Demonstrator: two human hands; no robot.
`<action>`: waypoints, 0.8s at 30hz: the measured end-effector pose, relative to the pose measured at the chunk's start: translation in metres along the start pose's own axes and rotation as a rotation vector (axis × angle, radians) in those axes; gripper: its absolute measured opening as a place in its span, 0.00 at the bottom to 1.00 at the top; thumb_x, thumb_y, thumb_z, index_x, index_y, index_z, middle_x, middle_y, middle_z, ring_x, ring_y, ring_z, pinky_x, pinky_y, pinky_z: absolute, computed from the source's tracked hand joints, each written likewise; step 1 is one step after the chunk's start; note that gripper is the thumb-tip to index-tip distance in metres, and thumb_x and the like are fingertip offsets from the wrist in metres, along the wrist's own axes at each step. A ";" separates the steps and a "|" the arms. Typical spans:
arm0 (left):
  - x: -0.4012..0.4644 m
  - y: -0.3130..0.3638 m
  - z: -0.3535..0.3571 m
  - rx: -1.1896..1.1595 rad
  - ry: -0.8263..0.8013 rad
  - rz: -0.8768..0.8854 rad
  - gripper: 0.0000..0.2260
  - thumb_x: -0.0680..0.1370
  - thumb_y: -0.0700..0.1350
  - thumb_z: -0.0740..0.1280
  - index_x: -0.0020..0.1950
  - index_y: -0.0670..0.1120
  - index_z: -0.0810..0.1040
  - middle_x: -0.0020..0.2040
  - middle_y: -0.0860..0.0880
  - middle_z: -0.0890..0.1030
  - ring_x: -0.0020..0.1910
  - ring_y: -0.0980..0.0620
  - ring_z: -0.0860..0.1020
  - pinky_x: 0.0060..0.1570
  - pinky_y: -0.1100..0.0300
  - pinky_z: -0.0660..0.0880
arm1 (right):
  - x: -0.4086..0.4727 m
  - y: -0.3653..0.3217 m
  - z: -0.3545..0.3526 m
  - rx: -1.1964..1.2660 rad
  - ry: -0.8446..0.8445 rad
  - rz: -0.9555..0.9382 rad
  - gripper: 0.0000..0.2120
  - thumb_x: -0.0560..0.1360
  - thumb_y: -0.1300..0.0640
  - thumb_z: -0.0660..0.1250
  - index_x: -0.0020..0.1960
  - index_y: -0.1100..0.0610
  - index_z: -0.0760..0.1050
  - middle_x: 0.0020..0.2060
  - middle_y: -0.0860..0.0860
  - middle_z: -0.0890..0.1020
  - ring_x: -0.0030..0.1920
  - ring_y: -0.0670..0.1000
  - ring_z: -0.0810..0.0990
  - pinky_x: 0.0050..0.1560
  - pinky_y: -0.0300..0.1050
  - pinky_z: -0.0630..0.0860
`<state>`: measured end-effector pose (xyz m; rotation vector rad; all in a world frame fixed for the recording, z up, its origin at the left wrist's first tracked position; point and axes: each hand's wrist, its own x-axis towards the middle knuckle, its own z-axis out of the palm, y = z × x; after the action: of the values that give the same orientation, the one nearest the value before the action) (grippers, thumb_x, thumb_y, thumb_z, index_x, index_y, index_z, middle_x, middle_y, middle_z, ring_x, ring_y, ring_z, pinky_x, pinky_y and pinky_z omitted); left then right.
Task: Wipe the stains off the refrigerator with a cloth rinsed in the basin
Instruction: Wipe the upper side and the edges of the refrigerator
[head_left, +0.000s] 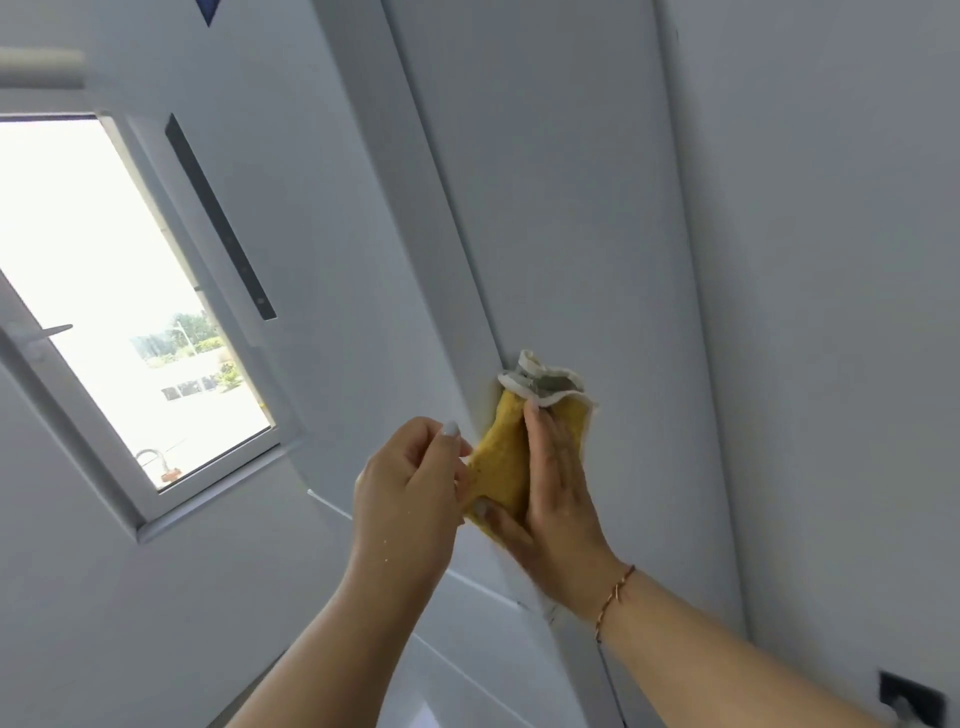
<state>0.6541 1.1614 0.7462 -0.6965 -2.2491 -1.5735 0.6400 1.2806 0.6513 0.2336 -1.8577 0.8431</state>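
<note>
A yellow cloth (501, 462) with a white edge is bunched against the white refrigerator (561, 208), close to the left edge of its side panel. My right hand (553, 493) lies flat over the cloth and presses it to the surface; a thin bracelet is on that wrist. My left hand (410, 483) is just left of the cloth, its thumb and fingertips pinching the cloth's left edge. The refrigerator front (311, 182) carries a narrow black strip (221, 218). No stains can be made out.
A window (104, 291) with a white frame and a handle fills the left. A white wall (841, 312) stands right of the refrigerator. A dark wall socket (909, 696) sits at the lower right. White surfaces lie below my arms.
</note>
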 end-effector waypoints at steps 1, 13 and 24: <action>-0.003 -0.002 0.000 -0.007 0.007 -0.004 0.14 0.79 0.44 0.60 0.35 0.46 0.79 0.30 0.50 0.78 0.33 0.50 0.76 0.32 0.54 0.76 | 0.010 -0.002 -0.006 0.011 -0.014 -0.018 0.38 0.75 0.35 0.54 0.76 0.47 0.39 0.76 0.38 0.42 0.76 0.44 0.44 0.76 0.50 0.52; -0.029 -0.052 0.012 0.133 -0.015 -0.037 0.15 0.78 0.50 0.60 0.33 0.52 0.80 0.39 0.52 0.79 0.41 0.49 0.79 0.43 0.44 0.78 | -0.032 0.014 0.021 -0.192 -0.037 0.044 0.35 0.79 0.37 0.47 0.75 0.48 0.31 0.76 0.43 0.37 0.77 0.47 0.40 0.76 0.47 0.42; -0.068 -0.103 0.042 0.320 -0.424 -0.537 0.16 0.78 0.46 0.59 0.36 0.44 0.83 0.34 0.49 0.81 0.27 0.52 0.78 0.34 0.55 0.79 | -0.170 0.056 0.041 -0.261 -0.195 0.320 0.33 0.80 0.37 0.44 0.77 0.52 0.35 0.77 0.48 0.40 0.75 0.55 0.52 0.73 0.51 0.49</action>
<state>0.6551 1.1581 0.6163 -0.3755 -3.1141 -1.2924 0.6569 1.2594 0.4697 -0.1554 -2.2022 0.8018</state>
